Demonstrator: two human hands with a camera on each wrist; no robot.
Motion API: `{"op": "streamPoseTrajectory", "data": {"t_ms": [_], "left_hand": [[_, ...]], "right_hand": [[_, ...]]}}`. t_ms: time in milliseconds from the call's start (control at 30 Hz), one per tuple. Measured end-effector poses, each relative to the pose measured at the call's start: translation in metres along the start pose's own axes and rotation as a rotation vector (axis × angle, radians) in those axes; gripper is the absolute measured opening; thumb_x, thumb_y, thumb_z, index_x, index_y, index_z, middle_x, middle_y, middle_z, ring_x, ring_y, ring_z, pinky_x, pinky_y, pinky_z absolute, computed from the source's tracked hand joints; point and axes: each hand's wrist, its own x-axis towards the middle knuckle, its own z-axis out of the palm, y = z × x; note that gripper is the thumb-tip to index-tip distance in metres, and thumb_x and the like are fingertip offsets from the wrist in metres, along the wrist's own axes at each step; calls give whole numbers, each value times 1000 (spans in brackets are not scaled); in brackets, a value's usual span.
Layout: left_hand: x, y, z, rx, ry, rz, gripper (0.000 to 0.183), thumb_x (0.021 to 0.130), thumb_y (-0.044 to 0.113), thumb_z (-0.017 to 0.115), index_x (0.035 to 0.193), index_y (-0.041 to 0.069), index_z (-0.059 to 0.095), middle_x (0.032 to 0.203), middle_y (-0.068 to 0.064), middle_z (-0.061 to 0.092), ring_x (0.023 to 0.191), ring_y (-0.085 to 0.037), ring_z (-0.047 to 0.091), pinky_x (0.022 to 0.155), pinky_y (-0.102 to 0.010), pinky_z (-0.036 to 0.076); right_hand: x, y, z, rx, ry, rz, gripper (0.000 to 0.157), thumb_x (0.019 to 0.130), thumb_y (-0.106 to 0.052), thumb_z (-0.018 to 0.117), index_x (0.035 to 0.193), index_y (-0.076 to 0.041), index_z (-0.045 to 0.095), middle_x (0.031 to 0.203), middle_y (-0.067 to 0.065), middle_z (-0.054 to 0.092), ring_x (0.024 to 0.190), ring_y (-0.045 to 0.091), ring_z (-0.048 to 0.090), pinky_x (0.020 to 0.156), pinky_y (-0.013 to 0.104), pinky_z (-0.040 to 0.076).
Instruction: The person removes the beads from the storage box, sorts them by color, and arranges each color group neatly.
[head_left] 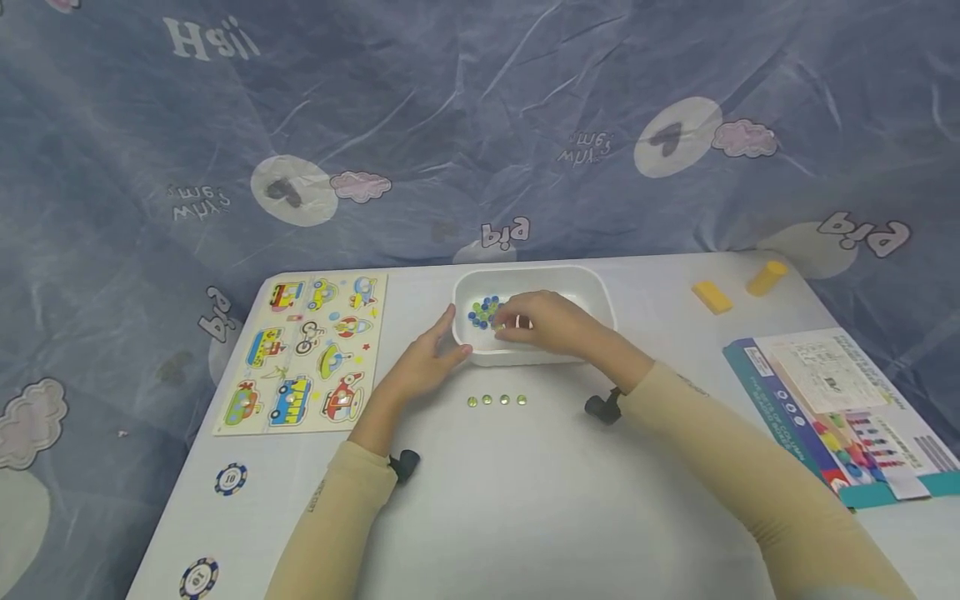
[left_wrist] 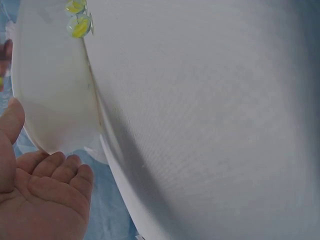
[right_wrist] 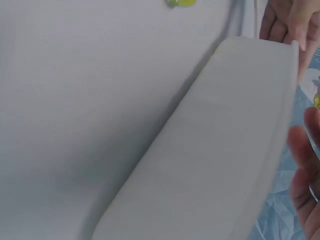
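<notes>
A white plastic tub [head_left: 540, 359] stands at the back middle, with several blue and yellow-green glass marbles [head_left: 480, 312] gathered in its left part. My right hand [head_left: 551, 323] reaches into it over the front wall, fingers curled down, and pinches a yellow-green marble [right_wrist: 317, 100] between thumb and fingertips. At the tub's left end my left hand [head_left: 427, 362] is spread, its thumb at the front corner and its fingers along the outer wall. In front of the tub, several marbles with yellow swirls [left_wrist: 79, 26] lie in a row on the white table [head_left: 517, 500].
To the left lies a wooden picture puzzle board [head_left: 303, 358], with two poker chips [head_left: 231, 479] nearer the front. A yellow block [head_left: 712, 297] and a yellow cylinder [head_left: 767, 278] lie at the back right. A printed box [head_left: 847, 417] is at the right. Blue patterned cloth [head_left: 465, 125] hangs behind.
</notes>
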Motion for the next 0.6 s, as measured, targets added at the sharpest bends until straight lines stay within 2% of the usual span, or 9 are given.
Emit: {"op": "streamPoseTrajectory", "data": {"t_ms": [133,300,433,600], "left_hand": [[1,1,1,0,3,-9,75,91,47,56,151,36,12,159,8,16,147,-18,17,121,-43,16],[0,2,0,5,0,-12,76,91,47,56,151,37,11,159,9,15,147,-18,16,121,-42,15],[-1,3,-1,5,-1,-20,75,92,47,56,151,37,11,159,9,15,147,-18,16,121,-43,15],[-1,4,0,-4,-4,-24,75,92,47,55,151,37,11,159,11,14,147,-17,15,121,-42,14]], "right_hand": [[-27,-4,-9,20,46,-4,17,87,-34,67,102,-26,70,85,-14,66,72,4,57,65,22,50],[-59,-10,-10,46,76,6,13,86,-29,69,98,-26,70,82,-17,64,70,3,55,63,20,49],[-77,-11,-4,40,46,8,11,86,-28,69,97,-27,71,79,-20,61,68,1,53,62,18,48],[-89,-9,9,10,11,-11,10,86,-30,68,95,-26,71,77,-21,59,65,-1,51,62,17,48]]}}
